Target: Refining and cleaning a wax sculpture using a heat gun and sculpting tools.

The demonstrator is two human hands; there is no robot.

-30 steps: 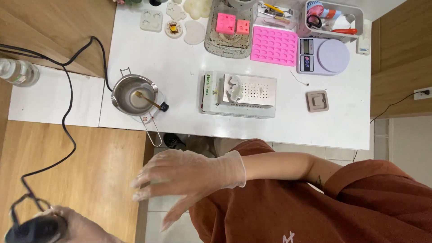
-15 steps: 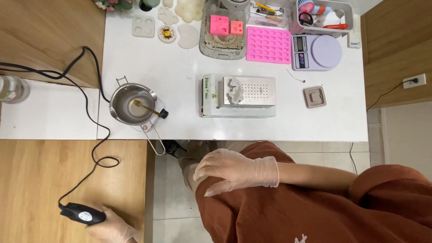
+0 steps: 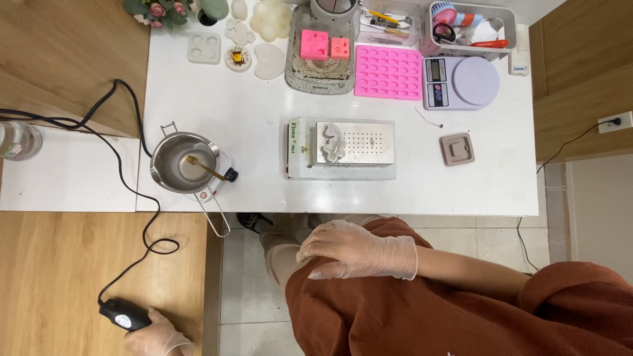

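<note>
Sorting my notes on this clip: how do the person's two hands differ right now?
The left hand reaches low to the wooden floor and touches the black plug at the cord's end, while the right hand rests flat on the person's knee, holding nothing. The left hand is partly cut off by the picture's edge; the right hand shows whole, fingers spread. Both wear thin pale gloves.

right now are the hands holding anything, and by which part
The left hand grips the black inline switch on the cable, at its near end. The right hand holds nothing, resting on the lap.
</note>
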